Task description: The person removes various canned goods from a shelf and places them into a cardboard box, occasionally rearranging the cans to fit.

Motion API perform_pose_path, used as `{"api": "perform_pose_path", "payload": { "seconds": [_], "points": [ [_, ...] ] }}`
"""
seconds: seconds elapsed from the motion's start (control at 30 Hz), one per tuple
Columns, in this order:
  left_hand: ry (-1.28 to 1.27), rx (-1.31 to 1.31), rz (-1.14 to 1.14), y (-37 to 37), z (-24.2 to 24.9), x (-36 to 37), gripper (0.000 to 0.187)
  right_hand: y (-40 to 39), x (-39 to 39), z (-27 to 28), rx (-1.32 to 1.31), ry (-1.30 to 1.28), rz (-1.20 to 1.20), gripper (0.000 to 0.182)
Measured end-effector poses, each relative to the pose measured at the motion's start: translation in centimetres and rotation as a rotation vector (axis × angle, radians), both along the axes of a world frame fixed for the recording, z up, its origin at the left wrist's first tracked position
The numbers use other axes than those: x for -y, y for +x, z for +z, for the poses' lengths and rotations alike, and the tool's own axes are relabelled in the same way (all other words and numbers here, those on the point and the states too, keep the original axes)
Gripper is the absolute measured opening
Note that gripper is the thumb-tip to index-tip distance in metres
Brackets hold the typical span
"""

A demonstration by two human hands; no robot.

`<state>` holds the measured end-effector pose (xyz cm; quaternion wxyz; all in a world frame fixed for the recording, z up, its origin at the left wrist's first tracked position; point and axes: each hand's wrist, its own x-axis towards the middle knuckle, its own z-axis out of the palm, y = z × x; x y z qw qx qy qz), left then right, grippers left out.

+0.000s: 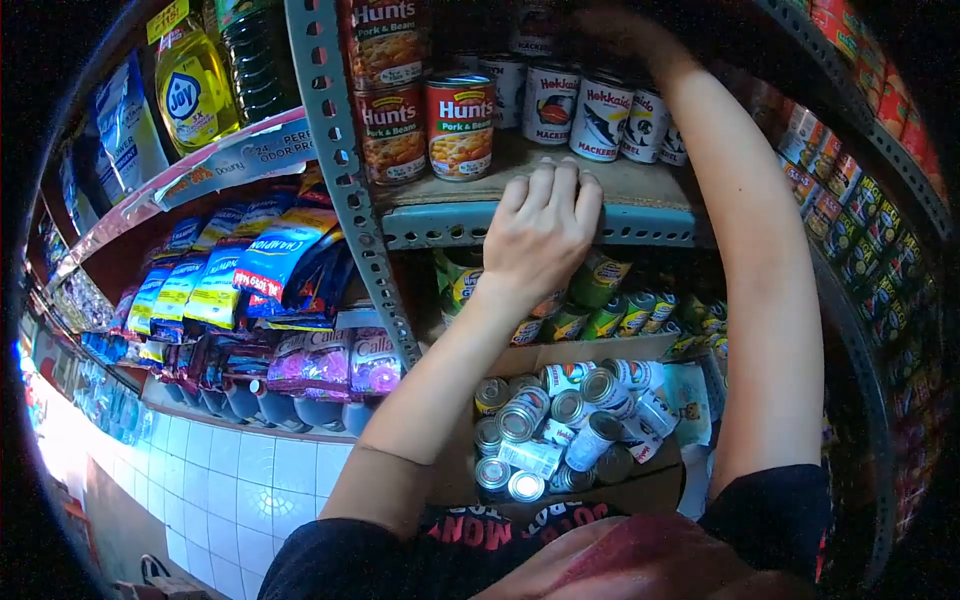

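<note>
My left hand point(542, 215) is at the front edge of the metal shelf point(640, 228), fingers bent together with their tips hidden. Close behind it stand white Hekkaido mackerel cans point(600, 118) in a row, and a Hunt's pork and beans can point(460, 128) to the left. My right hand point(625, 35) reaches high over the mackerel cans, near another mackerel can point(532, 30) stacked on top. Deep shadow covers its fingers, so I cannot see whether they grip anything. Below my arms, a cardboard box point(640, 492) holds several loose cans point(522, 412), some upright and some tipped over.
A perforated metal post point(345, 170) stands left of the cans. Beyond it are detergent packs point(215, 280) and a yellow Joy bottle point(190, 95). Green-labelled cans point(605, 275) fill the lower shelf. Packed small cans point(870, 230) line the right side.
</note>
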<state>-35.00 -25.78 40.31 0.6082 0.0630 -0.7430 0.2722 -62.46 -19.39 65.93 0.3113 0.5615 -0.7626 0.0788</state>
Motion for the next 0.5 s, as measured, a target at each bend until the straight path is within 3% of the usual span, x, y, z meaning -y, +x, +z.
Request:
{"api": "perform_pose_path", "payload": {
  "seconds": [0.27,0.5],
  "points": [
    [0.059,0.039,-0.022,0.2,-0.1,-0.2,0.027,0.3,-1.2,2.1,0.106,0.199,-0.090,0.087],
    [0.019,0.008,-0.043,-0.1,-0.1,0.0,0.018,9.4,-4.5,0.8,0.193,0.341,-0.213,0.086]
  ]
}}
